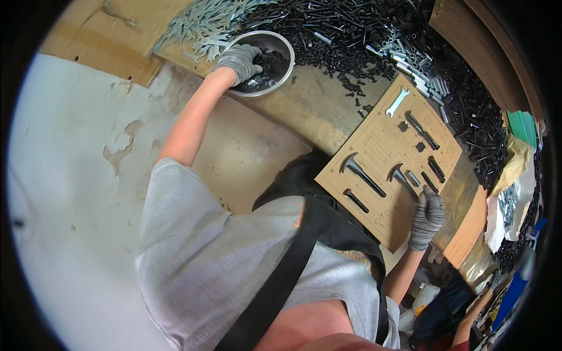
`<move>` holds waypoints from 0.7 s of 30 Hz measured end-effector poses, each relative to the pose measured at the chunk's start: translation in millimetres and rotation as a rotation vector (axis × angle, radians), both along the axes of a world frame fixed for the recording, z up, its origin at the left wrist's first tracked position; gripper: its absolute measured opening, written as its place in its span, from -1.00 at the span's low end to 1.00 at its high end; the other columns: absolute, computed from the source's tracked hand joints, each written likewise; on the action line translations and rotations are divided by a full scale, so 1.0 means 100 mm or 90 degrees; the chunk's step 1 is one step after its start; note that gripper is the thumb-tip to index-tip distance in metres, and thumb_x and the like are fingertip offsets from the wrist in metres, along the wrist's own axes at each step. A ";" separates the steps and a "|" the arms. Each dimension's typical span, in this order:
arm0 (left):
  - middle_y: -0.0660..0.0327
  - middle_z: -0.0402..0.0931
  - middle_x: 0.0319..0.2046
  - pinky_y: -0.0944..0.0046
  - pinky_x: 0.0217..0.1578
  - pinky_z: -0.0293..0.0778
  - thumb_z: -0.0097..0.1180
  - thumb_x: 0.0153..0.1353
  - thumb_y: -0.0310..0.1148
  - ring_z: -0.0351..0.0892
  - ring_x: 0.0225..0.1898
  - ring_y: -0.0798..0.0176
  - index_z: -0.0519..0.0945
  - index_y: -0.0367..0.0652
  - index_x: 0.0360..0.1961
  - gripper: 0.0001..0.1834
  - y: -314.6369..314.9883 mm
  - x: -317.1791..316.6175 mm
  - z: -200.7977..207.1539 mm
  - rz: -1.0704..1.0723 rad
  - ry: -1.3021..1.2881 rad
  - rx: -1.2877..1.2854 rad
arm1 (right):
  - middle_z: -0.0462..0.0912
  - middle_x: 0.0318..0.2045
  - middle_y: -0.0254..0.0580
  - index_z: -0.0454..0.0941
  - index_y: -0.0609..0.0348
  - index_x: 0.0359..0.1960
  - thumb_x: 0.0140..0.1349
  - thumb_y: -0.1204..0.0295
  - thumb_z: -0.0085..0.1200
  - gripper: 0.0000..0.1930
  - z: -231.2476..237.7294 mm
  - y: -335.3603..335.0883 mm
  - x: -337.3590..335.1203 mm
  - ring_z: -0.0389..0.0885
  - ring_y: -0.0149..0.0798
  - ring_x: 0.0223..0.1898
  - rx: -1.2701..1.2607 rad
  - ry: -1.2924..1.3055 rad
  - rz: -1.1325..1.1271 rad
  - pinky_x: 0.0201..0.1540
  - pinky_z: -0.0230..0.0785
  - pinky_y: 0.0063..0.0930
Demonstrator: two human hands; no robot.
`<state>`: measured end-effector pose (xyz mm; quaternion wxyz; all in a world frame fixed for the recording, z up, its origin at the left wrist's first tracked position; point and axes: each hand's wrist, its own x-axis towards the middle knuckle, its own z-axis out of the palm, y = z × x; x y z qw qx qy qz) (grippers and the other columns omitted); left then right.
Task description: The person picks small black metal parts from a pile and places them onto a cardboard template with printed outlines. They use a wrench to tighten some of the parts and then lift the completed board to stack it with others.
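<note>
My left hand (239, 62), in a grey knitted glove, reaches over the rim of a round metal bowl (291, 58). Its thumb and fingers curve apart above small dark pieces (270, 69) in the bowl. On the right, my gloved right hand (428, 219) is at the lower right part of a tan board (366, 146) with printed outlines. Its fingertips close together at the end of a short black bolt (430, 182). The board also bears a silver open-end wrench (398, 102), a dark hammer-like tool (364, 175), a curved claw-headed piece (399, 175) and a black bolt (356, 200).
Many silver wrenches (196, 29) lie beyond the bowl. Heaps of black bolts (333, 35) and silver sleeves (413, 67) cover the far bench. A brown ledge (480, 41) rises at far right. Another person's arm (477, 307) shows at lower right.
</note>
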<state>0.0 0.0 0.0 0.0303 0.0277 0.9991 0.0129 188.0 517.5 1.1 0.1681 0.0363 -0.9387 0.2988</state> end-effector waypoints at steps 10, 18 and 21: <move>0.11 0.60 -0.44 0.21 -0.25 0.44 0.20 0.06 -0.31 0.55 -0.37 0.18 0.62 -0.19 -0.31 -0.79 -0.18 -0.19 0.10 -0.008 -0.016 0.227 | 0.66 -0.16 -0.11 0.60 0.33 -0.12 0.25 0.44 0.08 -0.76 -0.68 1.09 0.20 0.59 -0.28 -0.14 -0.148 -0.005 -0.304 0.02 0.40 -0.45; 0.25 0.55 -0.39 0.41 -0.36 0.55 0.16 0.20 -0.34 0.56 -0.35 0.39 0.55 -0.27 -0.26 -0.80 0.91 -0.41 0.41 -0.026 -0.205 0.670 | 0.68 -0.22 -0.05 0.64 0.26 -0.21 0.22 0.35 0.12 -0.77 -0.82 1.19 0.21 0.64 -0.16 -0.21 0.012 0.085 -0.326 -0.03 0.43 -0.37; 0.17 0.57 -0.34 0.31 -0.31 0.56 0.21 0.13 -0.30 0.58 -0.34 0.30 0.56 -0.26 -0.20 -0.72 1.89 -0.59 0.24 -0.183 -0.239 0.682 | 0.68 -0.28 -0.07 0.64 0.27 -0.23 0.20 0.42 0.11 -0.81 -0.82 1.13 0.19 0.64 -0.18 -0.24 -0.070 0.056 -0.327 -0.07 0.43 -0.37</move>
